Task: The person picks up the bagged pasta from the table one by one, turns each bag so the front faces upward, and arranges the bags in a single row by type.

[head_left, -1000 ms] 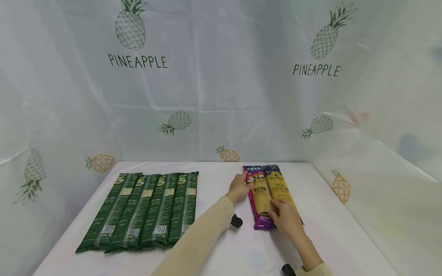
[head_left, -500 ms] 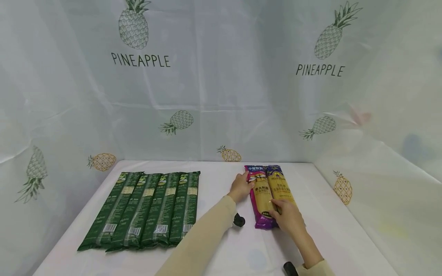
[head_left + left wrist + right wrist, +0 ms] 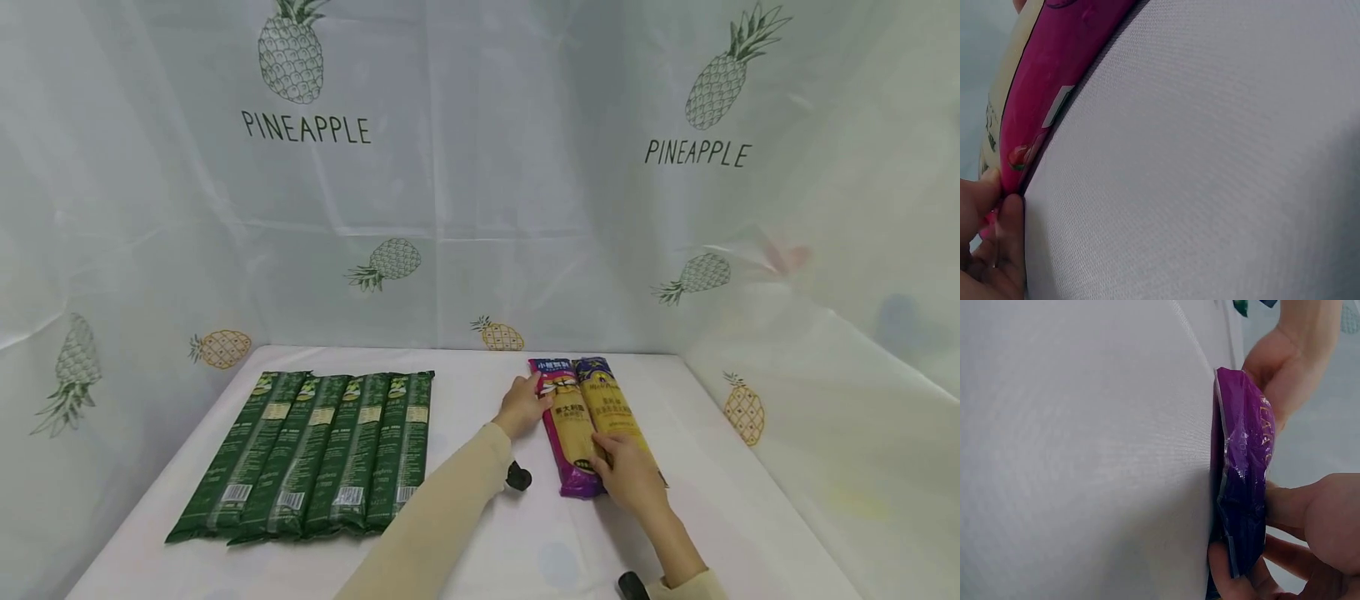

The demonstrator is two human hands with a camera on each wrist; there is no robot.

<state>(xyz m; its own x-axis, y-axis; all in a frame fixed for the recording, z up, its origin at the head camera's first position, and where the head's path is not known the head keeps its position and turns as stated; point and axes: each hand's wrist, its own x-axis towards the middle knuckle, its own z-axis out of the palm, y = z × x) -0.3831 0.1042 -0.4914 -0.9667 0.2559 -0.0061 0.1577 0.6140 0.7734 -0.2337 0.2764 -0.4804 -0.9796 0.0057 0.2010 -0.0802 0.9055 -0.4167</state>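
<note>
A pink and purple packet of spaghetti (image 3: pixel 567 425) lies on the table's right half, against a yellow packet of spaghetti (image 3: pixel 609 408) with a blue top. My left hand (image 3: pixel 522 407) is at the pink packet's upper left edge; in the left wrist view its thumb and finger (image 3: pixel 1013 215) pinch that edge. Near the lower end is my right hand (image 3: pixel 632 473), covering part of the yellow packet. The right wrist view shows its thumb on the purple end (image 3: pixel 1246 444) and fingertips (image 3: pixel 1229 575) curled under the edge.
Several green packets (image 3: pixel 345 454) lie side by side on the left of the white table (image 3: pixel 480 533). A pineapple-print curtain (image 3: pixel 495 192) surrounds the back and sides. Black wrist devices show by the left forearm (image 3: pixel 517 477) and the right sleeve (image 3: pixel 632 585).
The pink packet's lower end has shifted slightly right, toward the yellow packet, along with my right hand. My left hand keeps its place at the upper edge. The green packets stay put.
</note>
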